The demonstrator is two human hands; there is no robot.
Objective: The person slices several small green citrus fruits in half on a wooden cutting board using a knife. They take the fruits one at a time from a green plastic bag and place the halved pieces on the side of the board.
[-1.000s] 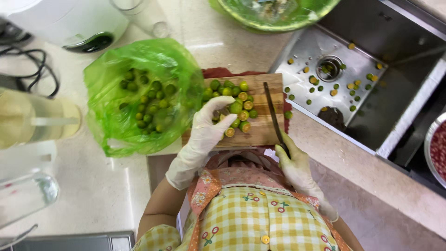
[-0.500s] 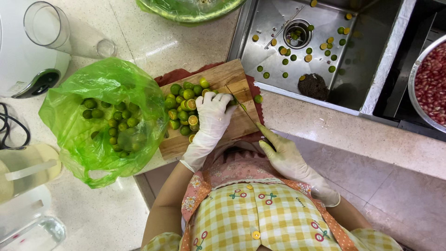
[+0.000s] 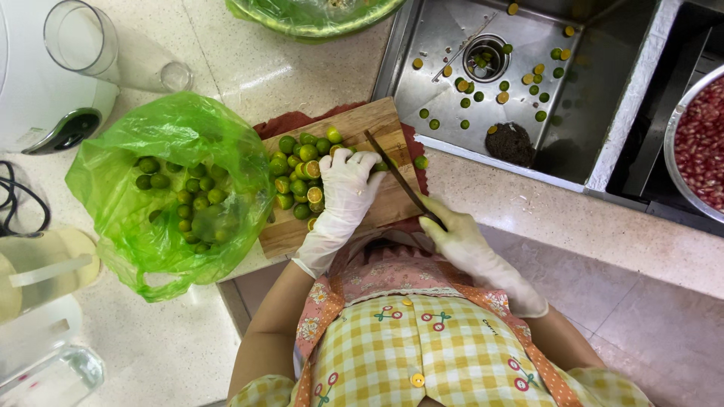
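Observation:
A wooden cutting board (image 3: 360,126) lies on the counter with a pile of small green citrus fruits (image 3: 299,175) on it, some cut in half. My left hand (image 3: 345,188), in a white glove, rests flat on the board with its fingertips on a fruit by the pile. My right hand (image 3: 461,240), also gloved, grips the handle of a knife (image 3: 394,175) whose blade angles across the board just right of my left fingers.
A green plastic bag (image 3: 166,188) of whole fruits lies open left of the board. The steel sink (image 3: 520,83) at upper right holds scattered fruit halves. A metal bowl of red pieces (image 3: 697,143) sits far right. A glass (image 3: 83,41), white appliance and jugs stand left.
The view has shifted, so everything sits lower and to the left. My left hand stays on the fruit pile and my right hand keeps the knife over the board.

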